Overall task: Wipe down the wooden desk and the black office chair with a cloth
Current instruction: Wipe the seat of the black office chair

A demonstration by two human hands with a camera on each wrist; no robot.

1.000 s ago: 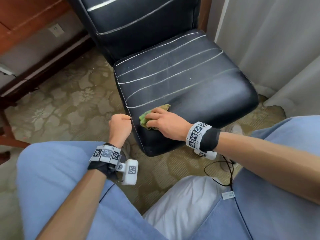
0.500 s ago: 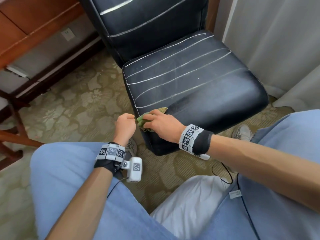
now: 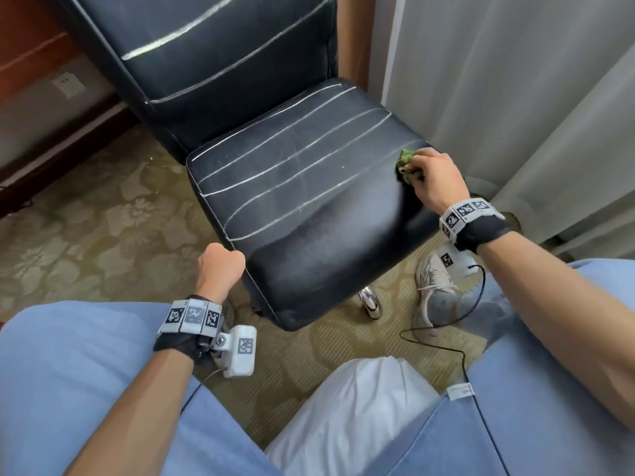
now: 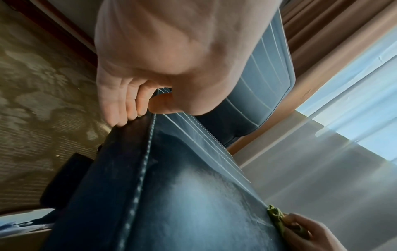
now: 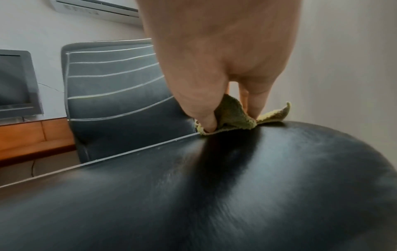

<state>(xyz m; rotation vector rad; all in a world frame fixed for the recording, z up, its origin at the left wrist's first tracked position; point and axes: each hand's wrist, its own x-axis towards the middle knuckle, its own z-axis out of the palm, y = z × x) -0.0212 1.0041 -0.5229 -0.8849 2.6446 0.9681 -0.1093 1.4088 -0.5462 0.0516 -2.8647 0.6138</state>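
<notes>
Cloth (image 3: 406, 165) under right hand (image 3: 436, 180), chair (image 3: 309, 201) seat's right edge.

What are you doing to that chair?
I'm cleaning it. My right hand holds a green cloth bunched in its fingers and presses it on the black chair seat, at the edge nearest the curtain. My left hand grips the opposite front corner of the seat, probably to keep the chair from moving. The front strip of the seat looks darker and shinier than the dusty, striped part behind it.
</notes>
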